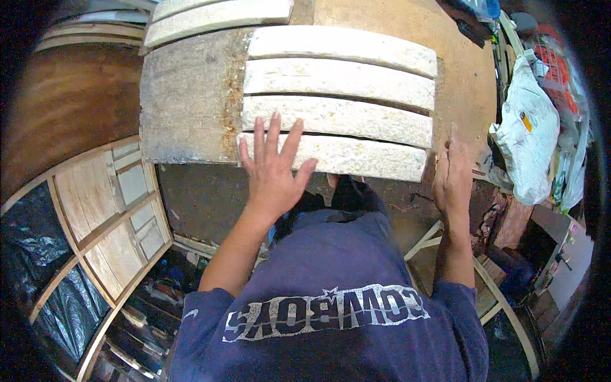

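Note:
Four-sided long white slabs with a speckled surface, like tempeh, lie side by side on a worn wooden table (184, 95). My left hand (273, 172) rests with spread fingers on the left part of the nearest slab (363, 156), its fingertips reaching onto the second slab (375, 122). Beside the right end of the nearest slab stands my right hand (453, 175), edge-on with its fingers stretched out together. Whether it touches the slab's end I cannot tell. Two further slabs, the third (369, 83) and the farthest (350, 41), lie behind, with narrow gaps between.
More white slabs (223, 16) lie at the far left of the table. Wooden frames (95, 239) with boards and black plastic stand at the left. A white plastic bag (525, 134) hangs at the right, near a red item (554, 63). The table's near edge runs just before me.

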Demonstrator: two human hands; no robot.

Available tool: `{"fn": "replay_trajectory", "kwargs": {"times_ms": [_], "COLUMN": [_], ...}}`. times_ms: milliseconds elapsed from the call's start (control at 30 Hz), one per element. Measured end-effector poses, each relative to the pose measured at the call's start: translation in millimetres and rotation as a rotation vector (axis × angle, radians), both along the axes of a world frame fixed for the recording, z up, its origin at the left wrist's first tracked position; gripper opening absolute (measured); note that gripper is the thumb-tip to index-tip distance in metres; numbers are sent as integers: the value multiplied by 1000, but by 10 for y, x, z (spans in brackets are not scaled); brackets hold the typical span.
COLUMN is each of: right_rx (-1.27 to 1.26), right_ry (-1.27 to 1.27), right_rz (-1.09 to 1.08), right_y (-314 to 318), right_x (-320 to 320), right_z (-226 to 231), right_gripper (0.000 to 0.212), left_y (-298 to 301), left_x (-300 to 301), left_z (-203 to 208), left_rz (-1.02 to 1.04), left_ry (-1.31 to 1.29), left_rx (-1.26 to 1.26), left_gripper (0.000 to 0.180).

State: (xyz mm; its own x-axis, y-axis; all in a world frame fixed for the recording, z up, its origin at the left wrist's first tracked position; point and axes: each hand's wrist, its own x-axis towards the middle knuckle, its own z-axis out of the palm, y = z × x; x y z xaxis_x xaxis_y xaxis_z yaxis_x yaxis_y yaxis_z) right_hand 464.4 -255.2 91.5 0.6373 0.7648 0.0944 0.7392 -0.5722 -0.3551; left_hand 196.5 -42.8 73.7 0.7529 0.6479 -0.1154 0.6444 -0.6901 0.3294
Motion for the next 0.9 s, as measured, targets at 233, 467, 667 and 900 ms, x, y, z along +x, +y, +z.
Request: {"fn": "replay_trajectory", "kwargs": {"times_ms": [233,467,667,900], "right_rx": [-32,-102,-95,-107], "right_ry": [227,185,187,216], "right_rz": [325,440,487,479], "right_y": [637,1201,1257,1345], "right_x": [-356,-459,-416,-415], "right_z": [107,34,-6,4], "right_gripper": [61,42,35,27], "left_y": [-152,-95,-72,-73], "left_x": [369,430,468,474], "left_z": [23,18,31,9], "left_rz": [-136,-161,-147,-149], "left_ry": [14,66,46,78], "left_rx": [-114,-157,-161,-166], "left_gripper": [73,72,76,77]}}
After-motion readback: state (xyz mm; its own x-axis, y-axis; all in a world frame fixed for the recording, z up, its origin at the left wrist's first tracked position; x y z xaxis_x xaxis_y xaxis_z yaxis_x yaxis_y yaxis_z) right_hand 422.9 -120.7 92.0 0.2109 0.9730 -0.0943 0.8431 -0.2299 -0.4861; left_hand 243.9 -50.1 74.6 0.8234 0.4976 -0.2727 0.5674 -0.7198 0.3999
